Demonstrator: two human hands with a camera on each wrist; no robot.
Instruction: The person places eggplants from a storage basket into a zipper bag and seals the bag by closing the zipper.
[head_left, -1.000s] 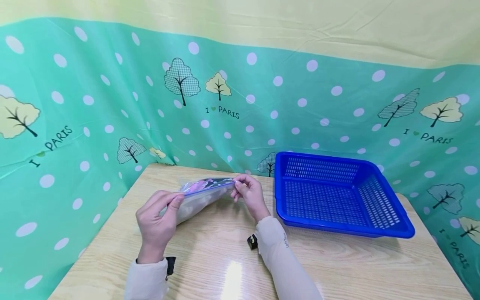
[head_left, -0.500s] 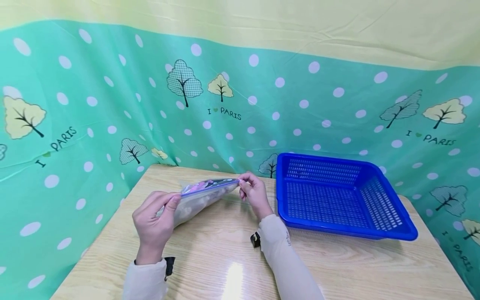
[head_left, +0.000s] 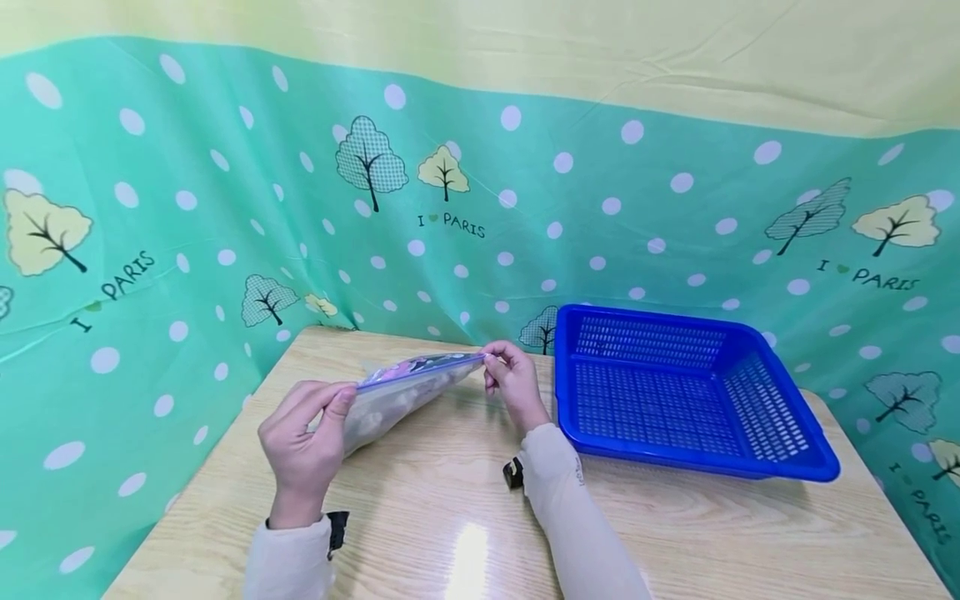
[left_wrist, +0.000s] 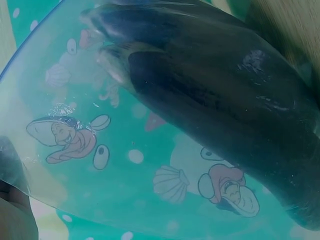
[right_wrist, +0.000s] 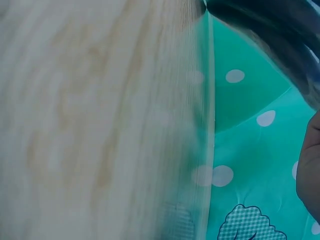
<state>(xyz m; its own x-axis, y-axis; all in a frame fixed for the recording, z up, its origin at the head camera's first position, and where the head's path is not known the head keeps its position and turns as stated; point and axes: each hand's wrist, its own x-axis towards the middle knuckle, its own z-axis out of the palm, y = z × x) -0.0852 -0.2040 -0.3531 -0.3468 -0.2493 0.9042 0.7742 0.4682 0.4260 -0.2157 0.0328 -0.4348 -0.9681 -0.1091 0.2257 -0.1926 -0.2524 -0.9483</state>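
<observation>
A clear zip bag [head_left: 397, 402] with a blue closure strip hangs tilted above the table, stretched between both hands. At the strip's left end, the left hand [head_left: 302, 429] pinches it between thumb and fingers. The right hand [head_left: 513, 382] pinches the opposite end. In the left wrist view the bag [left_wrist: 135, 185] shows printed cartoon oysters and shells, with dark, glossy, elongated contents [left_wrist: 200, 85] inside; their kind is unclear. Part of the left hand [left_wrist: 15, 220] appears at the lower left there. The right wrist view catches the right hand [right_wrist: 310, 170] at its edge.
A blue perforated plastic basket [head_left: 693, 462] stands on the right of the wooden table [head_left: 420, 508], close beside the right hand. A green dotted cloth [head_left: 480, 275] hangs behind and along the sides of the table.
The hands have drawn slightly apart, the left one moving left and the right one moving right. More of the blue strip shows between them. Both keep their pinch on the bag.
</observation>
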